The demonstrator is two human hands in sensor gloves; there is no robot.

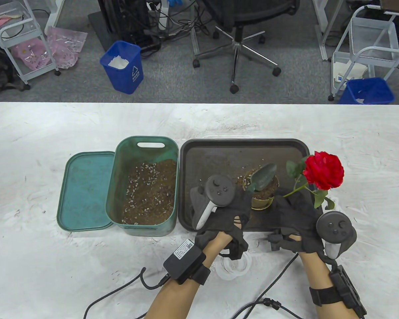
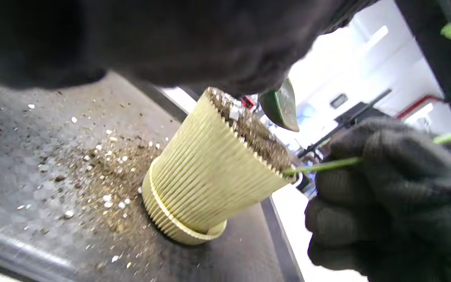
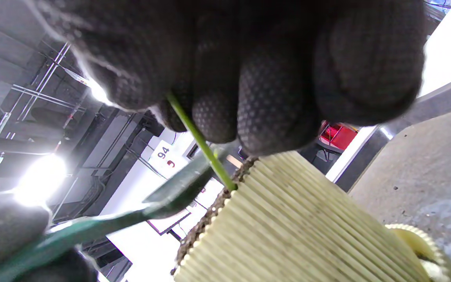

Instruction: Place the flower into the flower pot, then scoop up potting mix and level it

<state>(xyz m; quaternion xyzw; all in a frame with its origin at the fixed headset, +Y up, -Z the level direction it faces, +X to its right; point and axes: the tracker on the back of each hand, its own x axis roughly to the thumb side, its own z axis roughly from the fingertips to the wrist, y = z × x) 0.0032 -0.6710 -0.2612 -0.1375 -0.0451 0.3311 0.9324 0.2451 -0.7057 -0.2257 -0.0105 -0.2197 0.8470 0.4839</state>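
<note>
A ribbed yellow flower pot [image 1: 264,199] [image 2: 210,176] [image 3: 307,219], filled with potting mix, stands on the dark tray [image 1: 219,153]. My left hand [image 1: 219,212] grips the handle of a green trowel [image 1: 262,177] [image 2: 280,105] [image 3: 170,192], whose blade lies over the pot's soil. My right hand [image 1: 296,212] [image 2: 386,203] pinches the green stem [image 3: 202,141] [image 2: 323,166] of a red flower [image 1: 323,170]. The stem's lower end goes into the soil at the pot's rim and the bloom leans out to the right.
A green bin [image 1: 144,186] of potting mix stands left of the tray, with its teal lid [image 1: 84,189] beside it. Spilled mix [image 2: 104,164] lies on the tray by the pot. Cables [image 1: 119,292] trail across the table's near edge.
</note>
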